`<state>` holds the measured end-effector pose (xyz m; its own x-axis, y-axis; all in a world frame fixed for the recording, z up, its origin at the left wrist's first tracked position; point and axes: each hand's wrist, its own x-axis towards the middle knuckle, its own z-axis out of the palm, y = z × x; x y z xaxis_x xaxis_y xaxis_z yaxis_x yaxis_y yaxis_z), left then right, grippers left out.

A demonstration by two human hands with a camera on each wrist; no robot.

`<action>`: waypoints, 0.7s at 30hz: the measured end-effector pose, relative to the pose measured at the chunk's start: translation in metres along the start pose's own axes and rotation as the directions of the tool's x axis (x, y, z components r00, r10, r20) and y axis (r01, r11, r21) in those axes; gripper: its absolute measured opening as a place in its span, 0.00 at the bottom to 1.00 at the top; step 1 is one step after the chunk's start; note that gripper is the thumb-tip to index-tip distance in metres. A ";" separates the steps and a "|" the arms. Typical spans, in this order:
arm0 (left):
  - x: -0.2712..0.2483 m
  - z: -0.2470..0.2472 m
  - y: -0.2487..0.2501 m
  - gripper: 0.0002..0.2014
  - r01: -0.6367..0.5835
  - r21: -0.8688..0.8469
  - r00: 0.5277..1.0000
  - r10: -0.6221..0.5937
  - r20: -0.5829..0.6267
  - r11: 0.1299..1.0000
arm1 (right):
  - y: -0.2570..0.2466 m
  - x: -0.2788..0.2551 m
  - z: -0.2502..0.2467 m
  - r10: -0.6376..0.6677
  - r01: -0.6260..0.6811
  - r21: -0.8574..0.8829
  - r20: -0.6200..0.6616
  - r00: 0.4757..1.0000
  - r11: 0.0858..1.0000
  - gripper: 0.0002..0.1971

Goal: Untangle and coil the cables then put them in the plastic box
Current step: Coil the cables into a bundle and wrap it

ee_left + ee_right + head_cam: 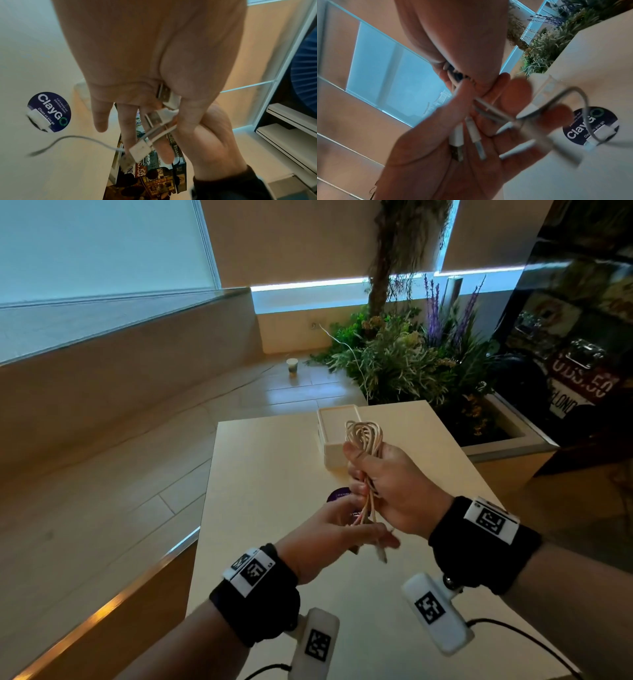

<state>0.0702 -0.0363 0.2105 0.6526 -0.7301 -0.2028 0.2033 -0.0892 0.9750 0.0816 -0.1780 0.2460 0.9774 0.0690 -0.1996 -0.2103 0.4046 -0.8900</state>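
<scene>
My right hand (387, 484) grips a bundle of coiled white cables (363, 433) upright above the table; the loops stick out over my thumb. Just below it, my left hand (339, 532) holds the hanging cable ends, with fingers nearly straight and the thumb pressing the USB plugs (164, 93) against them. In the right wrist view the plugs (475, 136) lie across the left palm (453, 169). One loose cable strand (77, 138) trails down toward the table. The open cream plastic box (322, 422) stands on the table behind the bundle.
The cream table (274, 474) carries a round purple sticker (49, 111) with a white plug (39, 120) lying on it. A planter of greenery (411, 364) stands beyond the far edge. A paper cup (292, 367) sits on the floor.
</scene>
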 end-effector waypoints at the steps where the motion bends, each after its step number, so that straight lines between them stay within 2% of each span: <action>1: 0.000 -0.001 -0.001 0.05 0.008 0.031 1.000 -0.008 0.010 0.999 | -0.003 -0.001 -0.002 -0.010 0.009 -0.028 -0.010 1.000 1.000 0.09; 4: 0.000 -0.010 -0.003 0.12 0.026 0.194 0.999 -0.033 0.032 0.981 | -0.005 -0.005 -0.013 -0.037 0.033 -0.137 -0.028 0.999 0.990 0.10; 6: 0.000 -0.015 -0.004 0.12 0.036 0.314 0.997 -0.054 0.052 0.949 | -0.002 -0.008 -0.018 -0.075 0.062 -0.293 -0.036 0.997 0.954 0.09; 10: -0.002 -0.021 0.001 0.10 -0.014 0.596 0.996 -0.038 0.075 0.803 | 0.006 -0.014 -0.020 -0.163 0.142 -0.613 0.022 0.986 0.777 0.12; 13: -0.004 -0.029 0.008 0.13 0.058 0.537 0.981 -0.147 0.123 0.842 | 0.006 -0.017 -0.023 -0.142 0.191 -0.751 0.130 0.981 0.632 0.05; 15: -0.004 -0.034 0.008 0.12 0.112 0.454 0.976 -0.183 0.115 0.884 | 0.005 -0.018 -0.026 -0.046 0.195 -0.811 0.204 0.978 0.551 0.08; 18: -0.002 -0.039 0.008 0.09 0.146 0.373 0.974 -0.200 0.110 0.916 | 0.005 -0.021 -0.027 0.118 0.173 -0.794 0.293 0.949 0.582 0.13; 21: -0.003 -0.036 0.007 0.10 0.181 0.300 0.966 -0.227 0.125 0.936 | 0.007 -0.022 -0.025 0.196 0.219 -0.823 0.367 0.909 0.523 0.19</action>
<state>0.0966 -0.0103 0.2150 0.4927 -0.7696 -0.4061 0.0896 -0.4194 0.9034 0.0577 -0.1994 0.2341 0.8548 0.4765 -0.2057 0.0882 -0.5239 -0.8472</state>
